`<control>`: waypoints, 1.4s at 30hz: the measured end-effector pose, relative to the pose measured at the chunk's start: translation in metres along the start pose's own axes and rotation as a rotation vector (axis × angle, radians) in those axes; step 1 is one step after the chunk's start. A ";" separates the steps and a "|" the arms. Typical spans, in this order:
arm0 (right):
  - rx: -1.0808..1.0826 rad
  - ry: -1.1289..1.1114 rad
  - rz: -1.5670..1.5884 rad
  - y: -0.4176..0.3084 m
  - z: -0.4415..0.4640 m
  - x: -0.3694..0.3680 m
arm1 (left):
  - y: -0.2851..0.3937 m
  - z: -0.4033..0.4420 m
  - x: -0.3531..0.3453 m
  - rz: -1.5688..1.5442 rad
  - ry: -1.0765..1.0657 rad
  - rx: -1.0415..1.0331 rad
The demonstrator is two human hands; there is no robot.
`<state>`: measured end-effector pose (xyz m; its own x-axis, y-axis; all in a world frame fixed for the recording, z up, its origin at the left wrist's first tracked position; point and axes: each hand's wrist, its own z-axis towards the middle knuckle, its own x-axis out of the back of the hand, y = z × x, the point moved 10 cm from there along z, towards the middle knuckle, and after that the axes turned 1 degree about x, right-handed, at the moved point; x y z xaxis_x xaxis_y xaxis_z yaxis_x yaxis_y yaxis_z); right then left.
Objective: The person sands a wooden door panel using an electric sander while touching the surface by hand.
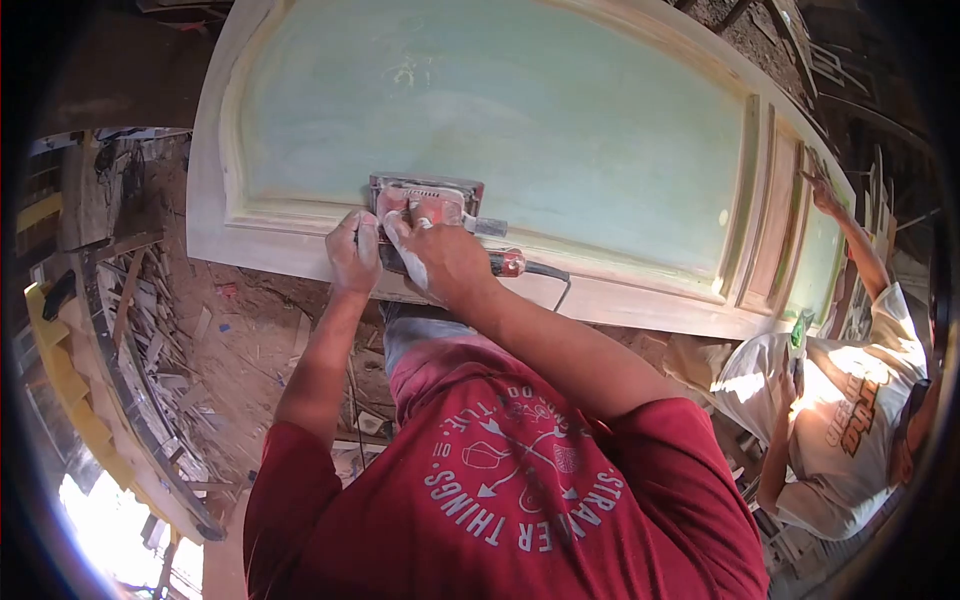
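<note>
A dusty electric sander (430,190) lies flat on the lower edge of the large panelled wooden door (480,120), across its raised moulding. My right hand (440,255) is wrapped over the sander's body from above, its fingers coated in pale dust. Beside the sander's left end, my left hand (355,250) is closed, with curled dusty fingers; whether they grip anything is hidden. A dark power cord (548,270) runs out to the right of the sander. The door has a greenish face and a pale bare-wood frame.
At the right a co-worker in a white shirt (840,400) rests one hand (825,195) on the door's far end and holds a green item (800,330) near it. Wood scraps (165,350) litter the dirt floor (250,320). A yellow stepped piece (70,390) stands at the left.
</note>
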<state>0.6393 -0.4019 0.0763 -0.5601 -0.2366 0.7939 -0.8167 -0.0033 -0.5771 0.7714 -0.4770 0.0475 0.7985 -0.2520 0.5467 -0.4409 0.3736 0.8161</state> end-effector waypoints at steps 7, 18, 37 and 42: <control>-0.101 -0.097 -0.024 0.064 -0.060 0.010 | 0.046 -0.020 -0.074 -0.012 -0.057 0.048; -0.277 -0.159 -0.077 0.166 -0.177 0.068 | 0.156 -0.041 -0.202 -0.231 -0.138 0.013; -0.272 -0.179 -0.129 0.202 -0.207 0.084 | 0.177 -0.053 -0.243 -0.273 -0.202 0.145; -0.241 -0.198 -0.079 0.152 -0.153 0.067 | 0.133 -0.038 -0.185 -0.187 -0.173 0.160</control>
<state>0.4569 -0.2700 0.0710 -0.4752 -0.4297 0.7678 -0.8791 0.1958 -0.4345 0.5808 -0.3465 0.0479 0.7959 -0.4570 0.3971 -0.3629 0.1650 0.9171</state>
